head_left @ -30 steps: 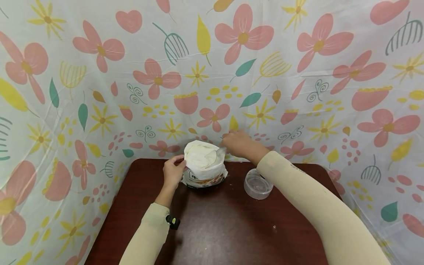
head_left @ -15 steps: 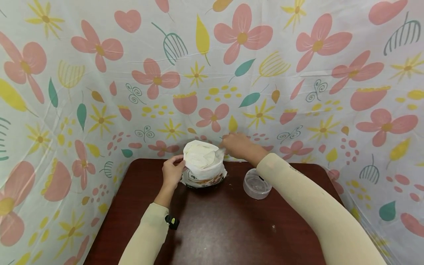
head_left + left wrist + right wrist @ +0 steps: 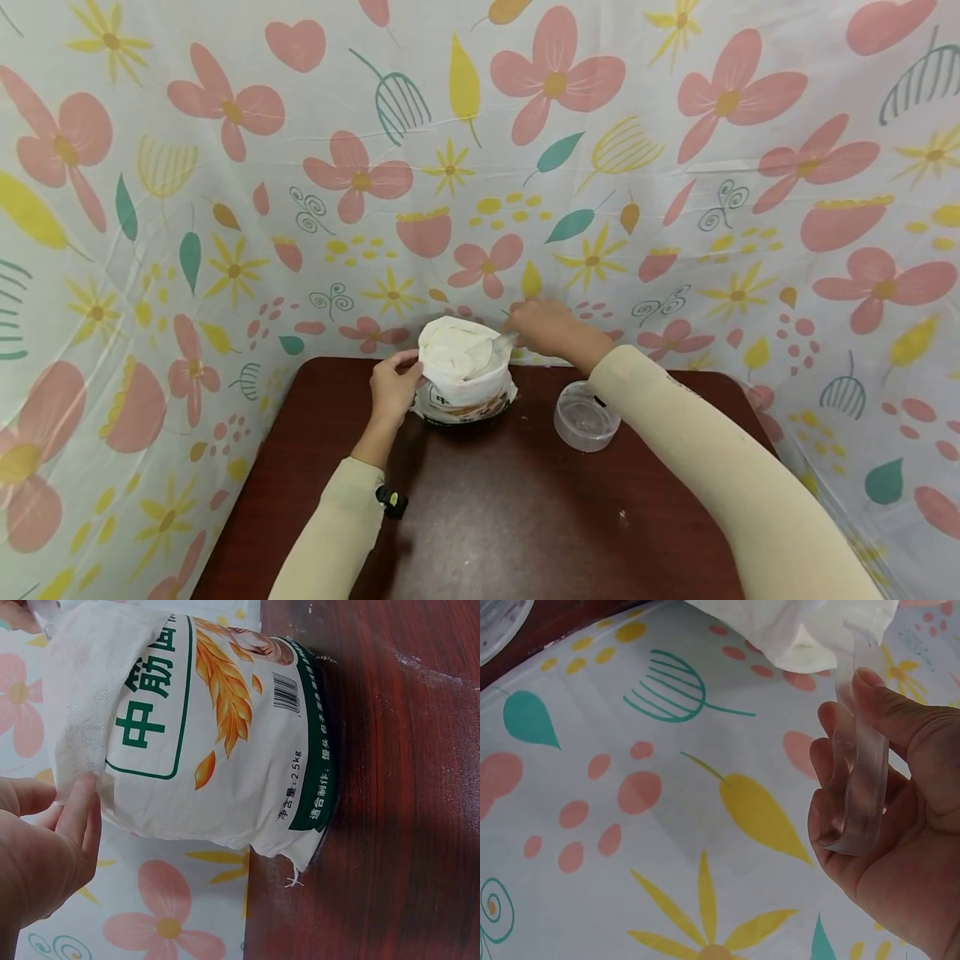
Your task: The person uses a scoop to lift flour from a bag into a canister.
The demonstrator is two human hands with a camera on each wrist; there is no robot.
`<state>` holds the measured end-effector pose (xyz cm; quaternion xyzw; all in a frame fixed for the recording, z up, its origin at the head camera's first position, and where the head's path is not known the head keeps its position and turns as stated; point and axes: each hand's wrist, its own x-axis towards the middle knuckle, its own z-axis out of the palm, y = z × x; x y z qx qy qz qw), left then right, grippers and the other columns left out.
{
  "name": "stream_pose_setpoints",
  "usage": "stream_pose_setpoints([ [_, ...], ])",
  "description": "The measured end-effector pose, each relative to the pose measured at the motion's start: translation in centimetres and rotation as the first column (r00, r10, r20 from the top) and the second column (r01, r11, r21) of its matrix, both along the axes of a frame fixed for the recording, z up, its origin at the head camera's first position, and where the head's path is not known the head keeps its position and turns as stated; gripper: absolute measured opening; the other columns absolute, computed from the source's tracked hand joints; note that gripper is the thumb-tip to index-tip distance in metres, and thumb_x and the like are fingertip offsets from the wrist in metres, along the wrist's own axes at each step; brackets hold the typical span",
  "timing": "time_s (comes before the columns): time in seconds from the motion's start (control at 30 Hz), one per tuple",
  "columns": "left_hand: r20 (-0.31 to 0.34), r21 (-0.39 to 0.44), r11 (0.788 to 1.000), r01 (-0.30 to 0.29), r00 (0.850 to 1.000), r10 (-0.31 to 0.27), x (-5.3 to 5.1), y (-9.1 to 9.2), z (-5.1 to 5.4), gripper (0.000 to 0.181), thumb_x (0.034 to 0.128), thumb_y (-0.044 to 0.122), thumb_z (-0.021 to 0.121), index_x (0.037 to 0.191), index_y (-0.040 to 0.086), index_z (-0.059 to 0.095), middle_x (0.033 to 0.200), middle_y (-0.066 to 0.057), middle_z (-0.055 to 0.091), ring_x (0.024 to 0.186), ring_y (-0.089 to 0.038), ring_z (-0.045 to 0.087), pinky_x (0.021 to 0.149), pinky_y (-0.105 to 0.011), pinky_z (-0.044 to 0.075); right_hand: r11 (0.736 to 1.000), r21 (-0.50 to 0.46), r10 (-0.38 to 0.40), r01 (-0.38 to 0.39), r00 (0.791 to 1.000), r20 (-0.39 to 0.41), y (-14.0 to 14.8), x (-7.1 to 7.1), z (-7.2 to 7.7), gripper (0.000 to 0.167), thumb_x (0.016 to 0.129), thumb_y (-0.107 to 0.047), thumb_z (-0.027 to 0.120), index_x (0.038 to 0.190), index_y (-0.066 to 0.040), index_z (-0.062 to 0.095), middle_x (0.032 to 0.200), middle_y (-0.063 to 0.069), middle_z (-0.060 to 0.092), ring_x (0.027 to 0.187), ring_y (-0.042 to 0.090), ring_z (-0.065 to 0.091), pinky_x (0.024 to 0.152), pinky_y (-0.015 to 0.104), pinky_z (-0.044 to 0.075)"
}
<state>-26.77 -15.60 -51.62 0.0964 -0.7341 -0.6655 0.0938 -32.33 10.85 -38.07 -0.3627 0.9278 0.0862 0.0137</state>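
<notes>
A white cloth flour bag (image 3: 467,390) stands upright at the back of the table, its top folded outward and white flour (image 3: 448,348) showing inside. Green lettering and a wheat ear mark the side of the bag (image 3: 202,727) in the left wrist view. My left hand (image 3: 393,390) pinches the folded rim at the left, thumb and fingers on the cloth. At the bag's right side, my right hand (image 3: 551,327) grips a clear plastic scoop (image 3: 506,343) whose head reaches into the flour. Fingers wrap the scoop's handle (image 3: 866,780) in the right wrist view.
A round clear plastic container (image 3: 585,419) stands right of the bag, partly under my right forearm. Specks of white powder (image 3: 420,667) lie on the dark red table (image 3: 480,517). A flower-printed cloth (image 3: 480,167) hangs close behind the table and along its sides.
The scoop's head has shifted slightly in the flour, and its edge shows more clearly now. Both hands keep nearly the same places; the head view sways a little.
</notes>
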Motion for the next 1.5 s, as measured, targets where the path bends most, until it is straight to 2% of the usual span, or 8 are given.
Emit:
stream_pose_setpoints([
  [0.2, -0.006, -0.011, 1.000, -0.002, 1.000, 0.002, 0.0, 0.1, 0.0, 0.025, 0.0982, 0.003, 0.067, 0.123, 0.002, 0.073, 0.116, -0.022, 0.069, 0.098, -0.026, 0.070, 0.081, -0.032, 0.066, 0.999, -0.043, -0.009, 0.009, 1.000, 0.005, 0.9, 0.0, 0.7, 0.030, 0.089, -0.019, 0.081, 0.117, -0.029, 0.080, 0.100, 0.006, 0.069, 0.097, 0.031, 0.069, 0.076, 0.047, 0.061],
  [0.4, -0.010, -0.022, 1.000, -0.011, 1.000, 0.011, 0.0, 0.1, 0.0, 0.026, 0.0983, 0.003, 0.067, 0.123, 0.001, 0.073, 0.117, -0.022, 0.069, 0.097, -0.025, 0.069, 0.081, -0.032, 0.066, 0.997, -0.079, -0.024, 0.026, 0.999, 0.028, 1.7, 0.1, 1.4, 0.033, 0.091, -0.020, 0.080, 0.124, -0.023, 0.078, 0.104, 0.006, 0.069, 0.098, 0.029, 0.068, 0.076, 0.043, 0.060],
  [0.57, 0.000, -0.015, 1.000, -0.014, 1.000, 0.014, 0.0, 0.1, 0.0, 0.025, 0.0981, 0.003, 0.067, 0.123, 0.001, 0.073, 0.116, -0.021, 0.069, 0.097, -0.025, 0.069, 0.084, -0.035, 0.066, 0.992, -0.128, -0.017, 0.018, 1.000, 0.009, 2.7, 0.0, 1.2, 0.034, 0.090, -0.019, 0.081, 0.124, -0.020, 0.078, 0.100, 0.007, 0.068, 0.091, 0.029, 0.066, 0.072, 0.042, 0.058],
  [0.7, -0.007, -0.015, 1.000, -0.010, 1.000, 0.009, 0.0, 0.1, 0.1, 0.026, 0.0982, 0.003, 0.067, 0.123, 0.001, 0.073, 0.117, -0.022, 0.069, 0.098, -0.025, 0.069, 0.084, -0.036, 0.066, 0.982, -0.189, 0.004, -0.010, 1.000, -0.031, 3.7, 0.0, 0.5, 0.031, 0.089, -0.017, 0.082, 0.120, -0.017, 0.079, 0.096, 0.007, 0.067, 0.089, 0.030, 0.065, 0.072, 0.044, 0.057],
  [0.9, -0.008, -0.006, 1.000, -0.002, 1.000, 0.002, 0.0, 0.0, 0.2, 0.026, 0.0985, 0.003, 0.067, 0.124, 0.001, 0.073, 0.120, -0.022, 0.069, 0.100, -0.027, 0.069, 0.084, -0.034, 0.066, 0.954, -0.296, 0.023, -0.047, 0.996, -0.082, 4.9, 0.3, -0.9, 0.031, 0.088, -0.015, 0.083, 0.119, -0.015, 0.079, 0.095, 0.006, 0.065, 0.090, 0.030, 0.062, 0.074, 0.044, 0.056],
  [1.1, -0.005, -0.007, 1.000, -0.007, 1.000, 0.007, -0.2, 0.0, 0.1, 0.026, 0.0981, 0.003, 0.067, 0.123, 0.002, 0.073, 0.118, -0.022, 0.069, 0.101, -0.028, 0.070, 0.082, -0.031, 0.066, 0.922, -0.380, 0.010, -0.069, 0.988, -0.157, 5.6, 0.7, -2.9, 0.033, 0.090, -0.016, 0.081, 0.122, -0.014, 0.077, 0.096, 0.006, 0.066, 0.090, 0.029, 0.058, 0.071, 0.042, 0.053],
  [1.33, 0.004, -0.012, 1.000, -0.009, 1.000, 0.010, -0.2, 0.1, 0.0, 0.026, 0.0981, 0.003, 0.068, 0.124, 0.004, 0.073, 0.116, -0.022, 0.069, 0.100, -0.029, 0.070, 0.087, -0.040, 0.066, 0.874, -0.484, -0.034, -0.044, 0.988, -0.152, 6.1, 1.6, -4.9, 0.036, 0.091, -0.014, 0.080, 0.127, -0.012, 0.075, 0.104, 0.009, 0.069, 0.094, 0.029, 0.062, 0.076, 0.043, 0.054],
  [1.5, 0.014, -0.001, 1.000, -0.009, 1.000, 0.009, -0.1, 0.1, -0.1, 0.026, 0.0981, 0.003, 0.068, 0.123, 0.004, 0.074, 0.116, -0.022, 0.068, 0.100, -0.028, 0.070, 0.083, -0.033, 0.066, 0.849, -0.529, -0.078, -0.020, 0.984, -0.161, 6.3, 2.1, -6.2, 0.037, 0.091, -0.017, 0.080, 0.127, -0.013, 0.075, 0.110, 0.010, 0.069, 0.101, 0.030, 0.063, 0.080, 0.045, 0.058],
])
